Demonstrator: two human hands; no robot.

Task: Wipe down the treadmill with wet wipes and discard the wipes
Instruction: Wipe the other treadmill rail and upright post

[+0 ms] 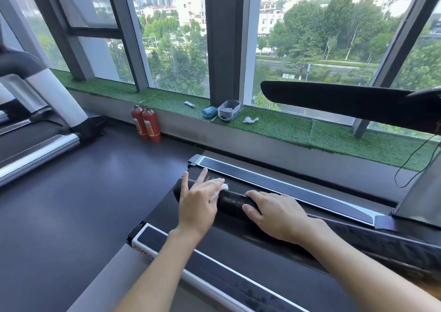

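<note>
white wipe [219,190] under left hand [199,200] fingers [202,175], on treadmill handrail [232,202]

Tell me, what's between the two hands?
Between left hand and right hand: a bare stretch of black handrail, in the head view. The wipe sits under the left hand.

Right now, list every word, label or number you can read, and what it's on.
Nothing reads clearly.
Treadmill side rail: red lettering, partly covered, unreadable.
Two fire extinguishers: labels too small to read.
Wet wipes pack and small tube on the window sill: print too blurred.
</note>
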